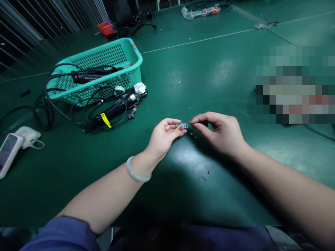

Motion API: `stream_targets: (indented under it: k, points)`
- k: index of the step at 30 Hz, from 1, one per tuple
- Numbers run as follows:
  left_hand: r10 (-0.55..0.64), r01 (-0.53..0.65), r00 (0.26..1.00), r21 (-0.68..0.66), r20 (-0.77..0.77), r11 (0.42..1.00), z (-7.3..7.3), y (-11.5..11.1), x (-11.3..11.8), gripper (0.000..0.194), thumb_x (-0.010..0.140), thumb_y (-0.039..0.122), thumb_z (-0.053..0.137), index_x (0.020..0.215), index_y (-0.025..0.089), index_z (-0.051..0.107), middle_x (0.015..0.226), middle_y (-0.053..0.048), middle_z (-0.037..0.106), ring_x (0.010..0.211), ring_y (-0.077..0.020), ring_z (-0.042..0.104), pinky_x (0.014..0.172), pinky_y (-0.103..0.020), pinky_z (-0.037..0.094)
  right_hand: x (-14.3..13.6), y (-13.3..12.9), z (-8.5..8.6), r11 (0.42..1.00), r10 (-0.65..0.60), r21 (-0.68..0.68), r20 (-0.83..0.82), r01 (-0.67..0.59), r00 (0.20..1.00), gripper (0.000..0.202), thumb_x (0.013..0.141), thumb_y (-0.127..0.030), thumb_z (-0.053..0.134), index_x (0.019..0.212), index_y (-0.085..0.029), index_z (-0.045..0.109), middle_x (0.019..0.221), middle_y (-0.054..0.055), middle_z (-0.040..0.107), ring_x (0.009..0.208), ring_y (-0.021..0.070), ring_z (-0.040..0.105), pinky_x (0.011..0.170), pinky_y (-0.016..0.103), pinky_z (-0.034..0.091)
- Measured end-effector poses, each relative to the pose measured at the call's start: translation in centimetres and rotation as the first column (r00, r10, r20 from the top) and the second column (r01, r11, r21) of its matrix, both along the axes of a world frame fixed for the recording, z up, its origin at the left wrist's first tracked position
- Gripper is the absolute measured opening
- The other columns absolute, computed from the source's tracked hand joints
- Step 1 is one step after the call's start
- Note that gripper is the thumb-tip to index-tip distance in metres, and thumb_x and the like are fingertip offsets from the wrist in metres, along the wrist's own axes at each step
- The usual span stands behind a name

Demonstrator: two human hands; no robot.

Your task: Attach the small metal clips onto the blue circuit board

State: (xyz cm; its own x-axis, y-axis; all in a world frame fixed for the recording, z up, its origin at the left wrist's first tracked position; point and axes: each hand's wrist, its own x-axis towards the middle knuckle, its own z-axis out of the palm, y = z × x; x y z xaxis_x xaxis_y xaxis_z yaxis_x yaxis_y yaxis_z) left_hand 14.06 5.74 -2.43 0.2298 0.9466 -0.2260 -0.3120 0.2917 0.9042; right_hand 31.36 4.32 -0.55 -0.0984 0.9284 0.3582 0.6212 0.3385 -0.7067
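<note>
L hand (162,137) has a small shiny pc (185,125) pinched btwn thumb & fingers, just above the counter (225,198); R hand (225,130) is beside it, thumb & fingertips drawn tog., can't tell if they hold anything. Best keep L grip light but firm, w/ the pc's free end clear for R fingertips, & work low b/c a drop could get lost. Mind the tiny dark-edged part (193,135) lying below, btwn the hands; a stray knuckle could flick it.
</note>
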Motion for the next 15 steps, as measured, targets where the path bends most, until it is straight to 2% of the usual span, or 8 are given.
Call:
stream_targets:
  k: [3,10,15]
  points:
    - [0.011,-0.011,1.0,0.011,0.004,1.0,-0.11,0.05,0.0,0.035,0.061,0.021,0.082,0.086,0.015,0.059,0.075,-0.001,0.069,0.073,-0.0107,0.066,0.08,-0.03,0.049,0.1,-0.14,0.16,0.999,0.015,0.048,0.075,-0.019,0.997,0.01,0.084,-0.026,0.061,0.089,-0.025,0.069,0.085,0.001,0.072,0.07,0.0158,0.063,0.065,0.03,0.048]
    - [0.007,-0.003,0.997,0.052,-0.078,0.999,-0.02,-0.07,0.01,0.036,0.059,0.024,0.083,0.084,0.015,0.06,0.077,-0.001,0.068,0.076,-0.0119,0.065,0.084,-0.031,0.049,0.28,-0.28,0.21,0.979,0.07,0.162,0.299,-0.123,0.952,0.021,0.092,-0.025,0.049,0.098,-0.026,0.069,0.09,0.004,0.072,0.082,0.0172,0.063,0.076,0.03,0.05]
    - [-0.005,0.012,0.994,0.065,-0.108,0.998,0.15,-0.17,0.03,0.04,0.055,0.026,0.085,0.083,0.015,0.06,0.075,0.0,0.067,0.076,-0.0109,0.064,0.083,-0.03,0.05,0.61,-0.11,0.11,0.936,0.135,0.226,0.473,-0.268,0.871,0.03,0.091,-0.013,0.043,0.107,-0.022,0.067,0.087,0.006,0.072,0.081,0.0173,0.062,0.074,0.029,0.051]
